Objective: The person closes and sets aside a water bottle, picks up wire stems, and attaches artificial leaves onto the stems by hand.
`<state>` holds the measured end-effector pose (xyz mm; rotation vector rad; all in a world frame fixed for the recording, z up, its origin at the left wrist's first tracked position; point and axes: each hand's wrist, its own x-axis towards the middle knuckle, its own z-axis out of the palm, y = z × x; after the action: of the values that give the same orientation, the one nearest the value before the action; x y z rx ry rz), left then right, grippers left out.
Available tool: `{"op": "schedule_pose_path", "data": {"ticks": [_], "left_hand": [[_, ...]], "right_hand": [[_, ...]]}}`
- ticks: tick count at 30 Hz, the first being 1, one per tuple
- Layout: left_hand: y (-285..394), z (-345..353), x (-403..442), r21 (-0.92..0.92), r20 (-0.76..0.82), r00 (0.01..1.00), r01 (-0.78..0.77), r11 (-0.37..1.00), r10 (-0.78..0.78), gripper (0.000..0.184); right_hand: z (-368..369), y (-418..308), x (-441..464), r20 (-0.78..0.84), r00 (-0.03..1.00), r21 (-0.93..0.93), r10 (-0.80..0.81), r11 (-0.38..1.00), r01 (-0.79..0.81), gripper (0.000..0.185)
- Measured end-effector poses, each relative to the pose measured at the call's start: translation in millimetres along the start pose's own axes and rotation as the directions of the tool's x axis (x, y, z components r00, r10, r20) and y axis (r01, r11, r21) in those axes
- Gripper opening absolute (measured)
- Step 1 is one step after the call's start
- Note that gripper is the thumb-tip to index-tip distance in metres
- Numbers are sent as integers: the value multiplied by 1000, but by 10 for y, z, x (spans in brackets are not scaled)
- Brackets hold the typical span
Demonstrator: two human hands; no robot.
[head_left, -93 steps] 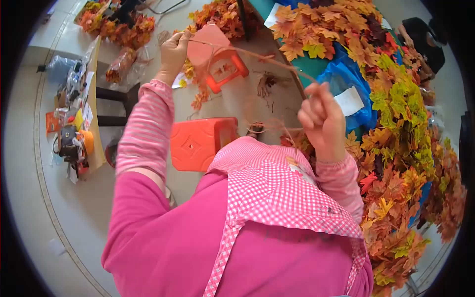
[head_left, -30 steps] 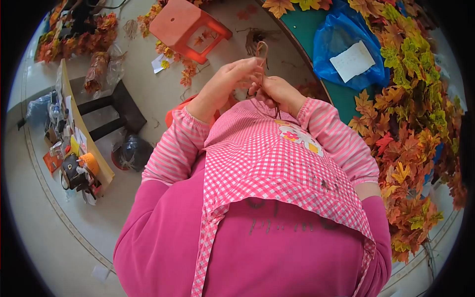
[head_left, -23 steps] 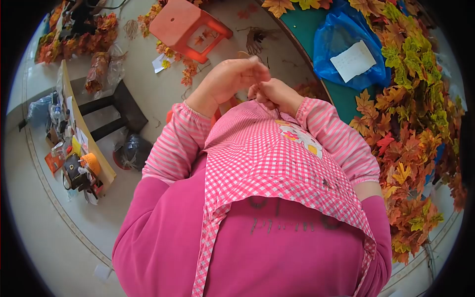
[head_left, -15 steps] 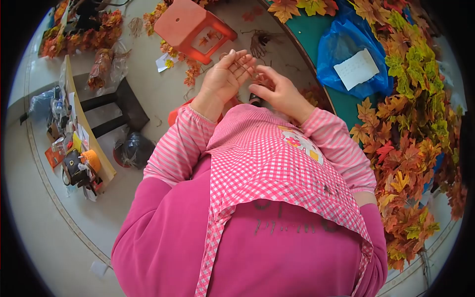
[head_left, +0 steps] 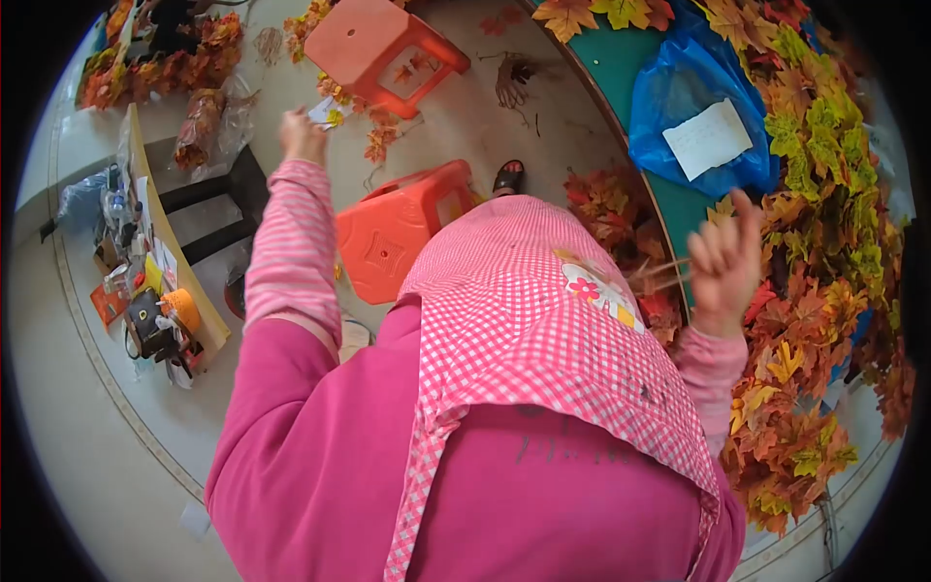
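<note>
My left hand is raised at the upper left, its fingers drawn together; whatever they pinch is too small to make out. On the right, my right hand is curled and blurred, with thin light-brown cord sticking out of it toward the left. One finger of that hand points up. Behind the cord lie red-brown artificial maple leaves. The blue plastic bag with a white paper on it is above my right hand.
Two red plastic stools stand on the floor. Maple leaf garlands cover the right side of the green table. A board with small items is at left; dark strands lie on the floor.
My hands were together in front of the apron; now they are wide apart, left hand toward the upper left, right hand toward the right. The lower stool and a sandalled foot are uncovered.
</note>
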<state>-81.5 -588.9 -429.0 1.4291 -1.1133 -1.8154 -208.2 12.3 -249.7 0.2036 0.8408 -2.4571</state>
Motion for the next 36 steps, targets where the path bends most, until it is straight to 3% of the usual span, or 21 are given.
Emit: {"op": "schedule_pose_path", "data": {"ticks": [2,6,9,11,12,13,14,15,18,20,21,22,23,25,26,27,29,30,32,35,36], "left_hand": [[223,-97,23,89,-98,995,-27,996,36,26],[481,-195,306,185,-207,972,-72,980,111,23],[308,-768,1124,52,215,967,-150,987,136,22],[210,-931,1618,260,232,944,-291,921,233,22],[190,-951,1871,192,325,921,-286,939,214,20],[182,-943,2060,126,414,890,-266,956,193,18],[297,-795,1778,35,474,881,-27,999,8,19],[259,-412,1283,281,102,994,-70,957,43,29],[91,-314,1109,424,-16,1000,10,905,-4,24],[-238,-991,1974,568,410,904,-148,810,-123,20],[-28,-876,1859,570,366,681,375,731,-635,23],[-226,-713,1671,810,559,760,-417,412,-330,20],[-388,-448,1304,666,676,736,-600,-444,19,23],[-812,253,501,478,780,596,-764,434,191,37],[-508,875,-921,551,777,627,-717,427,51,43],[-423,1156,-1629,584,785,579,-572,577,-221,40],[-540,1407,-2331,477,869,179,-557,680,-462,40],[-430,1524,-2742,642,746,184,-453,618,-640,38],[-667,1540,-2974,431,864,-39,-459,777,-503,36],[-820,1585,-2977,487,835,18,-489,724,-549,28],[-808,1575,-2981,526,831,37,-376,763,-555,27]], "right_hand": [[-496,-430,-300,-403,880,-170,-251,965,197,40],[-752,-384,-645,-262,944,-163,-203,973,164,39],[-935,-305,-580,-328,930,-15,-166,985,170,39],[-1017,-234,-513,-357,923,1,-148,987,158,41],[-1011,-186,-458,-366,918,-9,-151,987,158,43],[-934,-161,-438,-407,902,-21,-142,989,146,44],[-863,-120,-412,-440,890,-21,-121,992,125,45],[-821,-74,-400,-412,908,2,-76,996,84,44],[-788,87,-312,-337,941,75,20,997,6,43],[-727,188,-229,-341,939,88,44,996,-15,43],[-686,228,-187,-344,938,101,53,995,-19,43],[-658,272,-144,-320,945,105,71,994,-39,43],[-628,320,-91,-294,951,109,89,992,-59,44],[-515,438,26,-264,956,114,125,989,-98,45],[-461,521,93,-234,959,117,161,984,-136,45],[-409,595,170,-204,959,114,195,978,-174,45],[-265,715,306,-147,958,92,245,968,-233,45],[-206,768,380,-132,959,53,251,968,-246,46],[-108,889,494,-106,960,-17,260,965,-263,47],[51,950,553,-171,966,-165,196,960,-224,49],[65,956,568,-180,969,-216,167,955,-205,50]]}}
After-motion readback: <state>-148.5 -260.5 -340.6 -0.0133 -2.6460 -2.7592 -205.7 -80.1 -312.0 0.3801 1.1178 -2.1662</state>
